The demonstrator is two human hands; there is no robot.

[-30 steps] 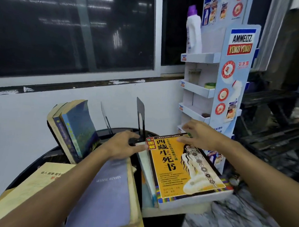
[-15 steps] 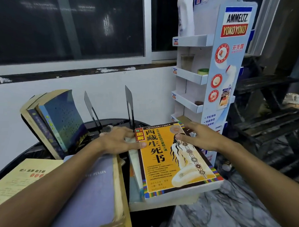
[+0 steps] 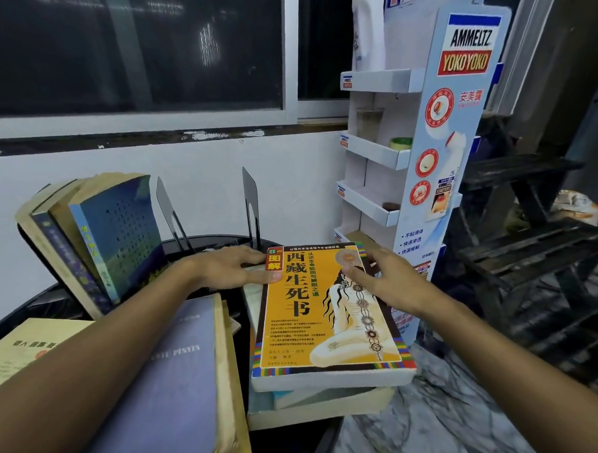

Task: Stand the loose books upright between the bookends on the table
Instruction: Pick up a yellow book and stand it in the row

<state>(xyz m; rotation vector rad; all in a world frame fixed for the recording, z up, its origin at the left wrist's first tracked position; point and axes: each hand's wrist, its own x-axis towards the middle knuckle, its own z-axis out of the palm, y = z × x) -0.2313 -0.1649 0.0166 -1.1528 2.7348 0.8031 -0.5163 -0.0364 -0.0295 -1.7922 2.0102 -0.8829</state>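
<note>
**Hardly begun: nothing yet between the bookends**

We counted two black metal bookends at the far side of the round table (image 3: 47,301). The left bookend (image 3: 168,210) and the right bookend (image 3: 250,203) stood apart, and no book stood in the gap between them. In our judgement the task was only starting, with every loose book still to be stood up.

The orange book (image 3: 328,313) lay flat, cover up, on top of a stack at the table's right edge, just in front of the right bookend. Both hands were on it. The left hand (image 3: 227,271) had its fingers stretched almost straight past the far left corner, with the thumb pressing on the cover. The right hand (image 3: 387,281) rested at the far right corner, fingers loosely spread and one fingertip on the cover. Neither hand had closed round the book as far as we could see, though we could not tell whether any finger hooked behind its far edge. We took this as the moment just before a lift.

- **Lower stack (image 3: 317,401):** at least two flat books under the orange one.
- **Lavender book (image 3: 167,374):** one, lying flat beneath the left forearm. A yellowed block under it may have been another book.
- **Cream book (image 3: 28,355):** one, at the near left.
- **Loose books in all:** five for certain, perhaps six.
- **Leaning books (image 3: 95,238):** three or four, slanting left of the left bookend. We could not see what propped them.
- **Display stand (image 3: 462,148):** one, of cardboard, beside the table.
</note>
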